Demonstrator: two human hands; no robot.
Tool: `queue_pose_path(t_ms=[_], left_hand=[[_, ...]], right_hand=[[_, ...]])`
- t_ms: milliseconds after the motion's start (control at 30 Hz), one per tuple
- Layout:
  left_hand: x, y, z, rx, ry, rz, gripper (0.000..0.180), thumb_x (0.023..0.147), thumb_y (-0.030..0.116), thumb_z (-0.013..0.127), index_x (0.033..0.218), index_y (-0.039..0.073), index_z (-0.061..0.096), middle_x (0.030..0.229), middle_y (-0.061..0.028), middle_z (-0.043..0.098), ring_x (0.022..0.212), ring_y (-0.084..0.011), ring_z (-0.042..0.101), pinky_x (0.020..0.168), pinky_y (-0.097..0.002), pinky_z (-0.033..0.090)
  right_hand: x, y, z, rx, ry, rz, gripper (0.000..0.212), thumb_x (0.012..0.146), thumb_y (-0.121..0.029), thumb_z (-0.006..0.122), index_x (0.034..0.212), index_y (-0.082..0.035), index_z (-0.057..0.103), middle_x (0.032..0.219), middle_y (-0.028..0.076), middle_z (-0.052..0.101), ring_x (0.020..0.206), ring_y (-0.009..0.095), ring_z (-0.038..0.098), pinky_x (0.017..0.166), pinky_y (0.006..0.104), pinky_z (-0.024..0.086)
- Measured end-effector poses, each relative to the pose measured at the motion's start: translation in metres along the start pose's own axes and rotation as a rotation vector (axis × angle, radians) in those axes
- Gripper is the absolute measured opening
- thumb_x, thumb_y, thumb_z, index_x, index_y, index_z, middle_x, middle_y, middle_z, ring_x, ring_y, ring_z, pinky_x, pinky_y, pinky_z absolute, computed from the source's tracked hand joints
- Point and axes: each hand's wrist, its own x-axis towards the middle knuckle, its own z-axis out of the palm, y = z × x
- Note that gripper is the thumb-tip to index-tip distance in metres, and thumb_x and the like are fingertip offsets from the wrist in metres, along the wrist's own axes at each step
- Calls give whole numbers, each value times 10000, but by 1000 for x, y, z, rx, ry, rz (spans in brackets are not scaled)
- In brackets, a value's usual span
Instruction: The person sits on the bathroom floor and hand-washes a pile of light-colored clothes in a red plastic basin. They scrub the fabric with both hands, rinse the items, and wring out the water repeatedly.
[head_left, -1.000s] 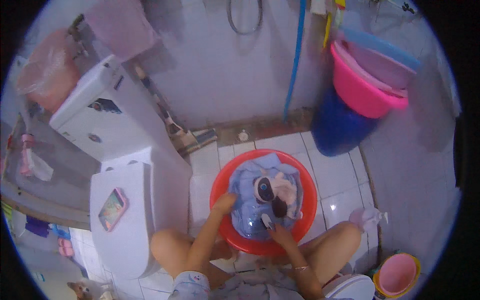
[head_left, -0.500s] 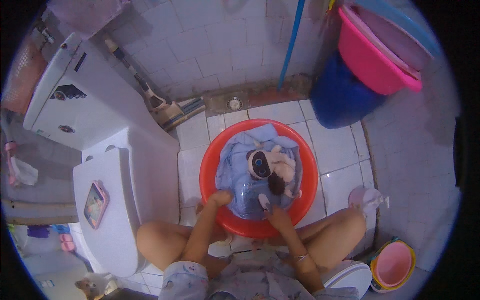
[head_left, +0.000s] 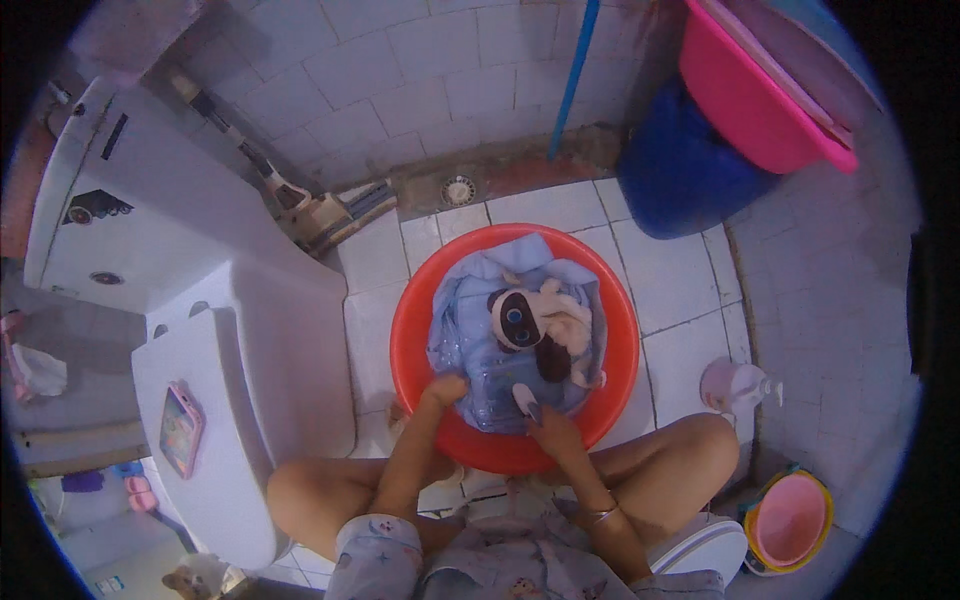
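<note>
A red basin [head_left: 402,360] stands on the floor between my knees. In it lies a wet light blue garment [head_left: 455,300], with sheen and small bubbles near its front. On top rests a plush toy [head_left: 570,320] with a cream body and a dark face patch with blue eyes. My left hand [head_left: 446,390] is closed at the garment's left front edge, just inside the rim; its fingertips are partly hidden. At the front, my right hand [head_left: 553,432] grips a small brush [head_left: 525,400] with a white oval head, its head against the garment.
To the left is a white toilet [head_left: 280,300] with a phone [head_left: 181,430] on its lid. A floor cleaner [head_left: 320,220] leans behind it, near a drain [head_left: 458,190]. Back right stand a blue bucket [head_left: 680,165] and pink basin [head_left: 760,100]. A pump bottle [head_left: 735,387] is at right.
The whole view has shifted slightly, with the toilet and wall sliding left and up. Both hands stay in nearly the same places at the basin, the right one still holding the brush.
</note>
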Motion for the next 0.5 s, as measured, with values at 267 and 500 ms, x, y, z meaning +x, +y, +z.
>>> queue_pose_path(t_ms=[267, 500], left_hand=[[1, 0, 13, -56, 164, -99, 158, 680, 60, 525, 783, 25, 640, 857, -147, 616, 767, -289, 621, 686, -366, 519], [-1, -3, 13, -96, -128, -153, 351, 621, 25, 619, 965, 26, 552, 991, -129, 584, 941, -302, 558, 773, -383, 491]], right_hand=[[7, -4, 6, -13, 48, -33, 407, 820, -326, 519, 1087, -21, 495, 907, 214, 590, 859, 373, 567, 753, 431, 446], [7, -2, 11, -25, 77, -67, 418, 801, -336, 525, 1036, 7, 484, 854, 206, 603, 772, 367, 593, 671, 450, 481]])
